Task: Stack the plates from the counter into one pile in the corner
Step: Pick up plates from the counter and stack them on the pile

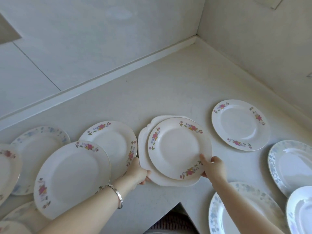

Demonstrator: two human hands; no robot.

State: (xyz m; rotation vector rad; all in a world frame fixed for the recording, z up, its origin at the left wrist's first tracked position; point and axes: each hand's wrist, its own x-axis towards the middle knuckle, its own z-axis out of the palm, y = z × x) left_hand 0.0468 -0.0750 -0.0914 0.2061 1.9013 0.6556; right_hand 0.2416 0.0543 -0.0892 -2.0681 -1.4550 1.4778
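Note:
A round plate with pink flowers [177, 147] lies on top of a plain cream plate with a scalloped rim [143, 149] in the middle of the counter. My left hand [137, 173] grips the near-left edge of the cream plate. My right hand [212, 167] pinches the near-right rim of the flowered plate, thumb on top. More pink-flowered plates lie around: one to the right [239, 124], two overlapping to the left [111, 141] [70, 176]. The corner of the counter [194, 53] is at the back right.
Blue-patterned plates lie at the far left [38, 146], near right [239, 210] and right edge [292, 164]. A white plate [300, 211] sits at the bottom right. Walls bound the counter at the back and right. The counter's inner front edge [179, 203] notches in below my arms.

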